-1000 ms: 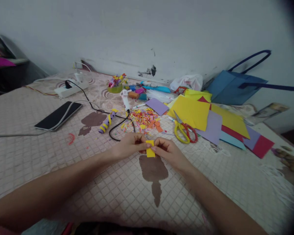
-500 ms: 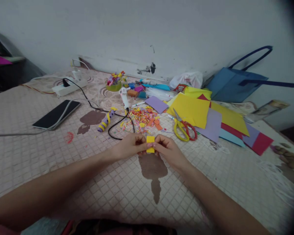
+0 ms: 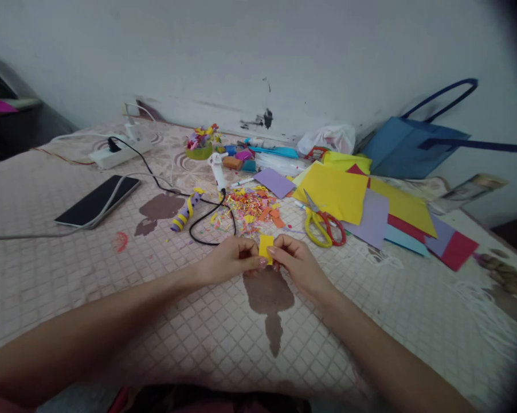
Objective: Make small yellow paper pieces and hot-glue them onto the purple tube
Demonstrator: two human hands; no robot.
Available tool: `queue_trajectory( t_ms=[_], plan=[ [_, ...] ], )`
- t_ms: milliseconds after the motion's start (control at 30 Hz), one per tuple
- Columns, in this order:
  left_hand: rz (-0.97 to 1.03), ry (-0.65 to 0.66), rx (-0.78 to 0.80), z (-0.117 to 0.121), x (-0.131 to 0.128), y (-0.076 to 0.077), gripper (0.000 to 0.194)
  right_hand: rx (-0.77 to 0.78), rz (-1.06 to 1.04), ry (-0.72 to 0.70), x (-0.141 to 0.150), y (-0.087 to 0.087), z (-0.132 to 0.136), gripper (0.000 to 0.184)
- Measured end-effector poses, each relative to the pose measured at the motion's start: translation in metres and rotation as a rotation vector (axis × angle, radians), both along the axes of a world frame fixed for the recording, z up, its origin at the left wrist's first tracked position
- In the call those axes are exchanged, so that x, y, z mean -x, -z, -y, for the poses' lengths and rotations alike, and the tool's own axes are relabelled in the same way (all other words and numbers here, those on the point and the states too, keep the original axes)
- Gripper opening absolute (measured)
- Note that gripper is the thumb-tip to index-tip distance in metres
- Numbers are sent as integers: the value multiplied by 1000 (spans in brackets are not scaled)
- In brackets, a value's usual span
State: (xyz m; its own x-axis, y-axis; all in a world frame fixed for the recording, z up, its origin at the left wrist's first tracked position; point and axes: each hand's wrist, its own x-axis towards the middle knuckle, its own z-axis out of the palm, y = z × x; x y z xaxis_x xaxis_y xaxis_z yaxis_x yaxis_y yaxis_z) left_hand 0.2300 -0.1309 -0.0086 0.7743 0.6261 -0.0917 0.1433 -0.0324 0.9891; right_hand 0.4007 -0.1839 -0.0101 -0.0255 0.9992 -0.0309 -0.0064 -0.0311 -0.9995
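A small yellow piece of paper [image 3: 266, 243] is held between my two hands, above a dark patch on the tablecloth. My left hand [image 3: 234, 260] pinches its lower left edge between thumb and fingers. From the other side, my right hand [image 3: 298, 260] grips it with the thumb across its front. Just beyond lies a heap of coloured paper shreds [image 3: 252, 205] with orange scraps [image 3: 275, 218]. Yellow-and-red-handled scissors [image 3: 321, 225] rest to the right, and a purple roll wound with a yellow strip [image 3: 186, 212] lies to the left.
A white glue gun [image 3: 216, 171] stands behind the shreds, its black cord looping near my left hand. Coloured sheets [image 3: 333, 192] spread at the right, before a blue bag [image 3: 413, 146]. At the left are a dark tablet-like device [image 3: 97, 202] and a power strip [image 3: 120, 154].
The yellow piece has tilted and shifted slightly upward. My left thumb has slid down toward its lower corner, and more of its face shows between my hands.
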Motion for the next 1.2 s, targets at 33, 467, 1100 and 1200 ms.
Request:
queue_trajectory(
  t_ms=[33, 467, 1100, 1200],
  plan=[
    [-5, 13, 5, 0, 0, 0, 31, 7, -4, 3, 0, 0, 0, 22],
    [29, -50, -20, -4, -1, -7, 29, 60, -54, -54, -1, 3, 1, 21],
    [91, -195, 323, -4, -1, -11, 43, -674, 715, 104, -10, -7, 3, 12],
    [138, -166, 625, -5, -2, -8, 30, -871, 908, 44, -15, -6, 2, 20]
  ],
)
